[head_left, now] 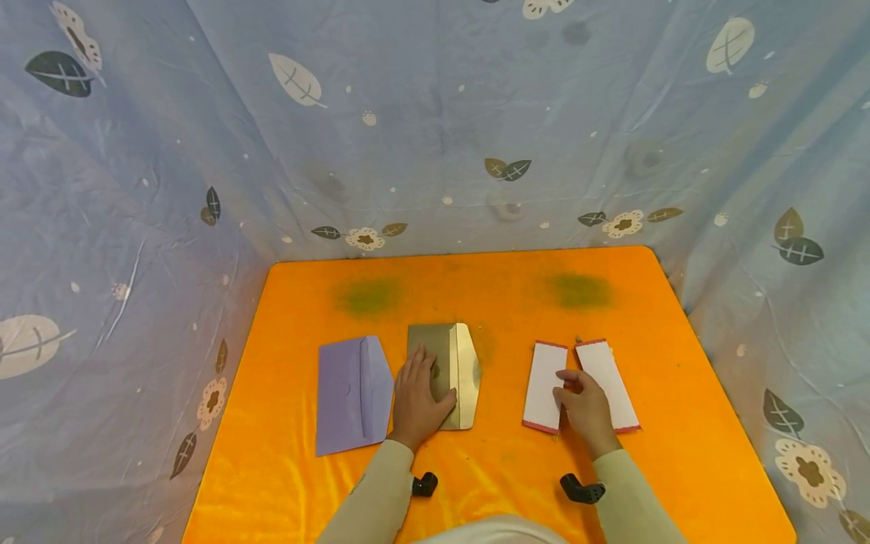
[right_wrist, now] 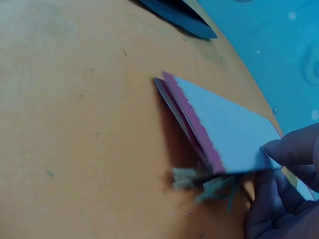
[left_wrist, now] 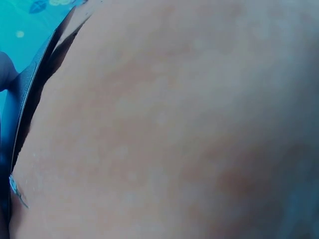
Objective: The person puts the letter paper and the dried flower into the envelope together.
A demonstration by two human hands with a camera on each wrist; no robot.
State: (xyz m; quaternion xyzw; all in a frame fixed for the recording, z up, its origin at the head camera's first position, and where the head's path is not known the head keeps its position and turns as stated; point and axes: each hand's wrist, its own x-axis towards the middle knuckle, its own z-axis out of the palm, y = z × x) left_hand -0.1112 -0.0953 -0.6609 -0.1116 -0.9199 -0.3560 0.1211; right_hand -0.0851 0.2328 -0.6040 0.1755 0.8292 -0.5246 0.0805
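My left hand (head_left: 416, 402) rests on a gold envelope (head_left: 466, 363), fingers spread over its darker body and the flap lying out to the right. The left wrist view is mostly a blurred pale surface, with a dark envelope edge (left_wrist: 25, 94) at the left. My right hand (head_left: 586, 408) pinches the edge of a folded white card (head_left: 542, 385) with ragged red ends, thumb above and fingers beneath. In the right wrist view that card (right_wrist: 224, 124) tilts up, its layers parted, with pale green strips (right_wrist: 219, 186) under one corner.
A second white card (head_left: 606, 378) with red ends lies right of the first, partly behind my right hand. A purple envelope (head_left: 340, 400) with its flap out lies left of the gold one. Patterned curtain (head_left: 435, 136) borders the orange-covered table (head_left: 469, 287).
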